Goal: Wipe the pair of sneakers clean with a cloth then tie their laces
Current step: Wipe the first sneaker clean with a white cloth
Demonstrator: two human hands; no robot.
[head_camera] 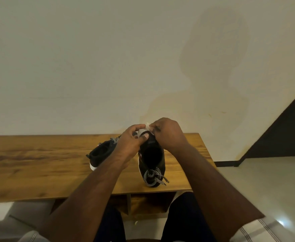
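On the wooden table (38, 165), the nearer black sneaker (152, 161) stands near the front edge, its speckled laces (153, 175) bunched at the end towards the person. Above its far end the left hand (131, 142) and right hand (167, 133) together pinch a small white cloth (144, 131). The second sneaker (102, 152) lies just left of the first, towards the wall (90, 67).

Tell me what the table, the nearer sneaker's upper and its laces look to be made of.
Table: wood or wood-look laminate, with brown grain streaks and a low sheen; which one is unclear.
Nearer sneaker: the upper looks like a matte black knit or fabric with a soft, sock-like collar; the texture is too dark to confirm.
Laces: woven cord with a black-and-white speckled braid.
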